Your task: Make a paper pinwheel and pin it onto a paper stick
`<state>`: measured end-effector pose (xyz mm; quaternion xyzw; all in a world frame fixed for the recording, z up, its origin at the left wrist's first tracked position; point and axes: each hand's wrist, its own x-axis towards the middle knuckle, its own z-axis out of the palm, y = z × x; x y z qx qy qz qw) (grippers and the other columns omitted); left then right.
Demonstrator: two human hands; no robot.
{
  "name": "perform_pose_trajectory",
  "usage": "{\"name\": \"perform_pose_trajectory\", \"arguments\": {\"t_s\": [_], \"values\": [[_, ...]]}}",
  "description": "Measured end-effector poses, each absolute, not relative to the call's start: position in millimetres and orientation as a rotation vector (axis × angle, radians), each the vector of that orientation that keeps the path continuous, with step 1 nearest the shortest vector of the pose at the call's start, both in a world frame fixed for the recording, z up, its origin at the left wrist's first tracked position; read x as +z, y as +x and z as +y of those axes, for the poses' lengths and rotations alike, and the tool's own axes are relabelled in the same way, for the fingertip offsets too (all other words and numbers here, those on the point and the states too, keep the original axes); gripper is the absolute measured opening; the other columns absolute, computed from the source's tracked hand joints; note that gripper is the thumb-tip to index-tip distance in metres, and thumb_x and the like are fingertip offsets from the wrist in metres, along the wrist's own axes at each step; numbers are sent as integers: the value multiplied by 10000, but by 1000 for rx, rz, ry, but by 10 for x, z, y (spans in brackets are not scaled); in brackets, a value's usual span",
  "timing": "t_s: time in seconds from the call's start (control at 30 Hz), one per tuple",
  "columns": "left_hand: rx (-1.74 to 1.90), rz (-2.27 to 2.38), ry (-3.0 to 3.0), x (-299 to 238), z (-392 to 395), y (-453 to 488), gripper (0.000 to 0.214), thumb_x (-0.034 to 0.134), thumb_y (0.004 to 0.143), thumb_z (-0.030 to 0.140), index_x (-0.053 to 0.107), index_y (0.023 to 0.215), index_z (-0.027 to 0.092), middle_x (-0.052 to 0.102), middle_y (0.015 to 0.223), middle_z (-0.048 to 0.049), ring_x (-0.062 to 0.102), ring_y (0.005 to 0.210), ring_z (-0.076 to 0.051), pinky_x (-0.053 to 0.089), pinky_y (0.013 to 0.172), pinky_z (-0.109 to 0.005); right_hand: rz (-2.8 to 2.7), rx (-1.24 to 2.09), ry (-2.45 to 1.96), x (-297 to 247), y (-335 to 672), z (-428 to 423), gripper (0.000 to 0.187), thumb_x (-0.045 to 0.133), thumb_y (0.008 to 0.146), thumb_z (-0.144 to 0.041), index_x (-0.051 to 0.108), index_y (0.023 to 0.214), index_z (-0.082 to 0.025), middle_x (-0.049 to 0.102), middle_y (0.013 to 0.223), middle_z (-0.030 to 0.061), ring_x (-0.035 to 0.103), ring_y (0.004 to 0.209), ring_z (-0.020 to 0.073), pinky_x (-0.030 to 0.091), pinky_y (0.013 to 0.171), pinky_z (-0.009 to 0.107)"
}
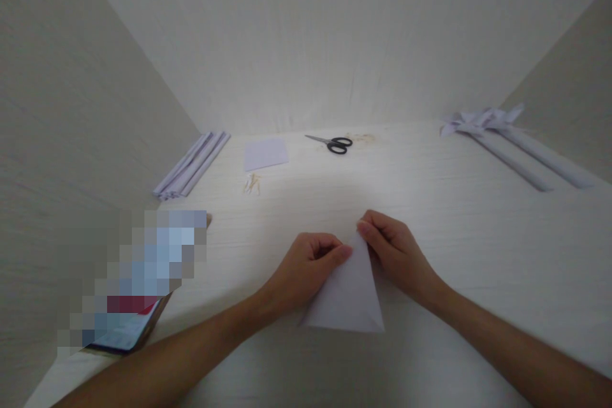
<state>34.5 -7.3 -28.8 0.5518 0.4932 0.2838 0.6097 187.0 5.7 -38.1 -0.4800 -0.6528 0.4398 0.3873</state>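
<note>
A white sheet of paper folded into a triangle (347,296) lies on the pale desk (478,248) in front of me, its tip pointing away. My left hand (306,268) is curled, thumb and fingers pressing the tip from the left. My right hand (394,252) is also closed, pinching the same tip from the right. Both hands meet at the top corner of the fold.
Black scissors (333,143) lie at the back centre. A small white paper square (266,153) and a few thin sticks (252,183) lie back left, beside several rolled paper tubes (191,164). Paper pinwheels on rolled stems (507,134) rest back right. A blurred device (129,293) stands at left.
</note>
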Motion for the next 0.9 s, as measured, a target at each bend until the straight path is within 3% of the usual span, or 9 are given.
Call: {"name": "perform_pose_trajectory", "arguments": {"t_s": [0.2,0.4,0.57,0.67,0.9], "values": [[640,1189,1279,-275,-77,340,335,488,727,411,518,540,134,399,466,39,328,413,-53,214,361,-180,-1470,1028,-1240,-414,1958,141,314,417,823,-322,342,546,-197,276,468,-64,260,411,69,212,372,199],[597,1106,1214,-295,-74,327,315,500,720,431,574,663,130,499,485,15,465,396,-81,362,382,-186,-1388,967,-1247,-450,2053,230,313,448,811,-348,372,549,-194,288,462,-65,265,400,67,205,369,203],[471,1070,1341,-313,-25,244,339,468,745,435,591,667,130,410,404,47,340,342,-46,255,339,-158,-1395,1058,-1218,-494,2093,282,317,457,810,-357,376,553,-192,302,457,-66,279,395,63,206,376,207],[439,1062,1357,-311,22,194,353,464,745,434,603,645,125,436,444,30,276,355,-38,186,331,-166,-1386,1075,-1222,-512,2100,290,315,462,808,-361,377,554,-193,308,453,-66,288,393,63,211,375,204],[480,1192,1258,-287,157,95,278,561,669,391,600,601,124,443,439,37,278,347,-30,158,334,-170,-1315,1005,-1234,-503,2115,288,291,475,798,-376,419,579,-191,358,449,-60,329,384,66,229,357,195]]}}
